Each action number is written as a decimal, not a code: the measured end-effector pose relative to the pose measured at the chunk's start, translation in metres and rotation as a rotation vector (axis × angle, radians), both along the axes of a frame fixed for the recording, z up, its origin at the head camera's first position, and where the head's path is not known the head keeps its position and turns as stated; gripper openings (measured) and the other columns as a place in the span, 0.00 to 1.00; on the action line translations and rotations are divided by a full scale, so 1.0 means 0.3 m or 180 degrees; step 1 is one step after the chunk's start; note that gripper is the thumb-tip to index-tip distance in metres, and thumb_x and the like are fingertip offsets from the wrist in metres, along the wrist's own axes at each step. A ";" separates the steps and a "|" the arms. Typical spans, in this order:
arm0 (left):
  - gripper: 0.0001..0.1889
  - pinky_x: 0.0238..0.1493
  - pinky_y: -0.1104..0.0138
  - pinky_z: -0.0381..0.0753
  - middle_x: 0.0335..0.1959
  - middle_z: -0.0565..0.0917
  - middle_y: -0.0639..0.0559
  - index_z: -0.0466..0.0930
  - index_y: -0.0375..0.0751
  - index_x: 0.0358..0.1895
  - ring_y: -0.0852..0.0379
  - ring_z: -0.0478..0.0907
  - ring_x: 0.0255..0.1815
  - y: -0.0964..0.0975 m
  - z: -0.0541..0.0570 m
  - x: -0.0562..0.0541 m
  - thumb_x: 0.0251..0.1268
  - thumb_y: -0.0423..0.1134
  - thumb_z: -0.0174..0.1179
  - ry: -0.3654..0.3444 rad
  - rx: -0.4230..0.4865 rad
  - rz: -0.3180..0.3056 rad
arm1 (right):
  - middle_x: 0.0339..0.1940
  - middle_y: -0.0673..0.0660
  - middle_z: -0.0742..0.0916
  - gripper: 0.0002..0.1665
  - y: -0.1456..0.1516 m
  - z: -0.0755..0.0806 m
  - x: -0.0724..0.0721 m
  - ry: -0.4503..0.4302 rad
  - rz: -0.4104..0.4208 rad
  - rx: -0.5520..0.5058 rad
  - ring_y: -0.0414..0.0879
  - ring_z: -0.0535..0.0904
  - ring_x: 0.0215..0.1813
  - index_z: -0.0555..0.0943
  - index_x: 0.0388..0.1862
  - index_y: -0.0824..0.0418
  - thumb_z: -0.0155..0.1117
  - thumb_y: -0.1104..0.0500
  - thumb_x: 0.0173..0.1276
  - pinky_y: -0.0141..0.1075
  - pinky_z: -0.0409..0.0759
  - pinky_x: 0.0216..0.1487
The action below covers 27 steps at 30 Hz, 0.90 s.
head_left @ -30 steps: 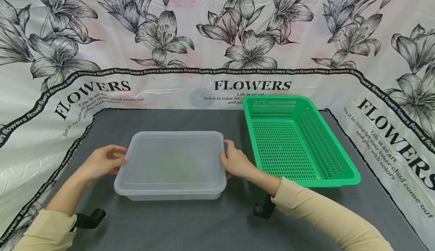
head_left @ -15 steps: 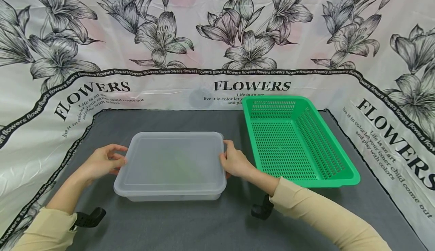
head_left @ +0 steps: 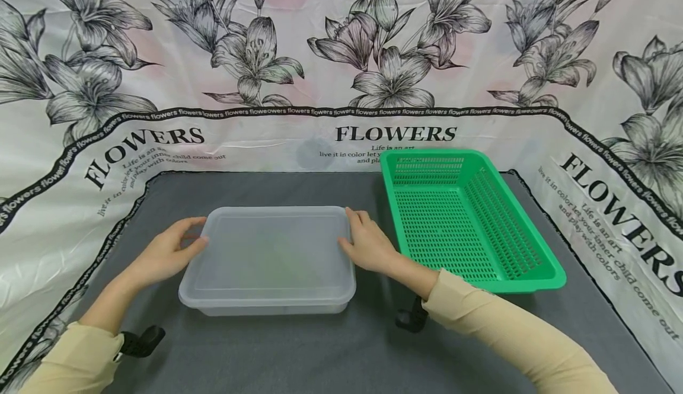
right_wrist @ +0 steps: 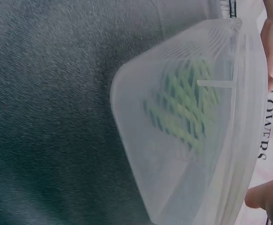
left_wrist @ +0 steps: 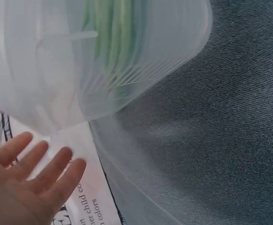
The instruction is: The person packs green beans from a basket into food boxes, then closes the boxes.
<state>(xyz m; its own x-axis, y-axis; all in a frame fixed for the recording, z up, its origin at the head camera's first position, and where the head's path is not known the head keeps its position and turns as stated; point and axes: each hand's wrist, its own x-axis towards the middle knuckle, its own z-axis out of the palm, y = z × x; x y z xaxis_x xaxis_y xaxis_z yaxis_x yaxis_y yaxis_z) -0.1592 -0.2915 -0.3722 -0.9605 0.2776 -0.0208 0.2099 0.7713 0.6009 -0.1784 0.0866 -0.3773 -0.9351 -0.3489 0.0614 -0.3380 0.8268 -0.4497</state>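
A translucent plastic box [head_left: 267, 309] stands on the grey cloth with its frosted lid [head_left: 267, 258] on. Through its wall I make out long slender green pieces [left_wrist: 113, 35], blurred but like string beans. My left hand [head_left: 165, 253] is at the box's left end, thumb by the lid's edge. In the left wrist view its fingers [left_wrist: 56, 168] are spread and hold nothing. At the right end is my right hand [head_left: 370, 244], its fingers along the lid's far right corner and its thumb [right_wrist: 263, 199] by the rim. Firm contact there cannot be made out.
To the right, beyond my right forearm, a green perforated plastic basket [head_left: 443, 234] stands on the grey cloth [head_left: 267, 352]. A white flower-printed cloth [head_left: 299, 56] rises behind and at both sides.
Both hands have moved from lower on the box's ends up to the lid's edge. My right fingers have come out from beneath the rim. Box and basket stay put.
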 end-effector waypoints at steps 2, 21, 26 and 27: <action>0.34 0.53 0.43 0.69 0.68 0.57 0.31 0.50 0.33 0.70 0.32 0.60 0.64 0.012 -0.006 -0.009 0.70 0.50 0.47 0.0108 -0.0061 -0.0149 | 0.66 0.66 0.65 0.38 -0.011 0.005 -0.003 0.0049 0.0078 0.0143 0.61 0.68 0.61 0.55 0.70 0.68 0.56 0.53 0.68 0.50 0.75 0.52; 0.35 0.63 0.41 0.51 0.71 0.50 0.34 0.52 0.27 0.68 0.33 0.48 0.70 0.036 -0.002 -0.023 0.69 0.49 0.50 0.0312 -0.0390 -0.0563 | 0.71 0.63 0.62 0.37 -0.015 0.028 -0.017 0.0156 0.0385 0.0910 0.60 0.60 0.69 0.56 0.71 0.65 0.49 0.46 0.71 0.55 0.67 0.60; 0.33 0.63 0.42 0.54 0.70 0.55 0.33 0.59 0.27 0.66 0.32 0.51 0.69 0.048 -0.021 0.003 0.67 0.49 0.52 0.0676 -0.0700 -0.0557 | 0.71 0.65 0.59 0.37 -0.025 0.023 0.019 0.0156 0.0439 0.0796 0.60 0.52 0.72 0.57 0.70 0.66 0.48 0.45 0.71 0.57 0.61 0.64; 0.32 0.62 0.41 0.55 0.69 0.57 0.33 0.60 0.28 0.65 0.33 0.52 0.68 0.050 -0.028 0.009 0.67 0.49 0.52 0.0781 -0.0759 -0.0567 | 0.71 0.65 0.59 0.37 -0.028 0.018 0.029 0.0183 0.0456 0.0784 0.60 0.52 0.72 0.57 0.70 0.66 0.48 0.45 0.71 0.56 0.60 0.65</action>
<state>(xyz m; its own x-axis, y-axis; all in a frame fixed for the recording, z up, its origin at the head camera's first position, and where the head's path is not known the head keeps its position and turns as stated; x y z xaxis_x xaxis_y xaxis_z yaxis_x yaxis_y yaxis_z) -0.1565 -0.2764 -0.3806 -0.8820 0.4558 0.1196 0.4686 0.8218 0.3242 -0.1696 0.0782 -0.3720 -0.8727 -0.4881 0.0099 -0.4783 0.8507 -0.2181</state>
